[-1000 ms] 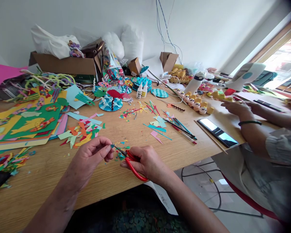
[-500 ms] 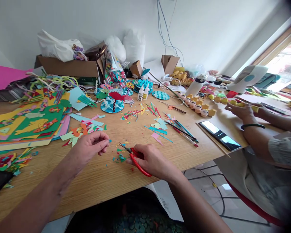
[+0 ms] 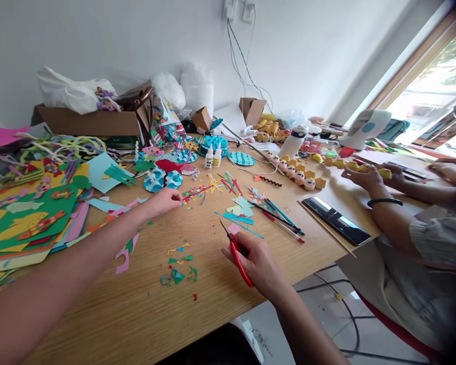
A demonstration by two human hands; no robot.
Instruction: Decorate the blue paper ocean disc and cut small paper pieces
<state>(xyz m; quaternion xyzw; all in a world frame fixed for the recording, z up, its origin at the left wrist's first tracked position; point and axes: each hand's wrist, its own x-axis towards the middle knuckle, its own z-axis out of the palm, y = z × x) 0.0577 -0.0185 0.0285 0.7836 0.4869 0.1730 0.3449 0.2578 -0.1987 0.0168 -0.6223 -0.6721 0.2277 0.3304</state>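
My left hand (image 3: 166,202) reaches across the table, its fingertips pinched together beside a small heap of coloured paper bits (image 3: 193,197). Whatever those fingers hold is too small or hidden to make out. Just beyond the hand, a red paper fish (image 3: 168,166) stands on a dark twisted stem over a blue-and-white disc (image 3: 152,181). Red-handled scissors (image 3: 240,263) are in my right hand (image 3: 260,263), blades pointing away and their tips close together above the wood. Between my forearms lie green, blue and yellow paper scraps (image 3: 178,275).
Coloured paper sheets (image 3: 7,203) with fish cut-outs cover the left side. Two glue bottles (image 3: 209,157) stand at the back. Pens (image 3: 275,218), a thin stick (image 3: 327,229) and a phone (image 3: 334,220) lie right. A co-worker's hands (image 3: 368,180) hold a yellow piece.
My left hand has moved forward from the near scraps to the heap of paper bits; the blue piece it pinched no longer shows. My right hand has shifted right with the scissors. The view has turned.
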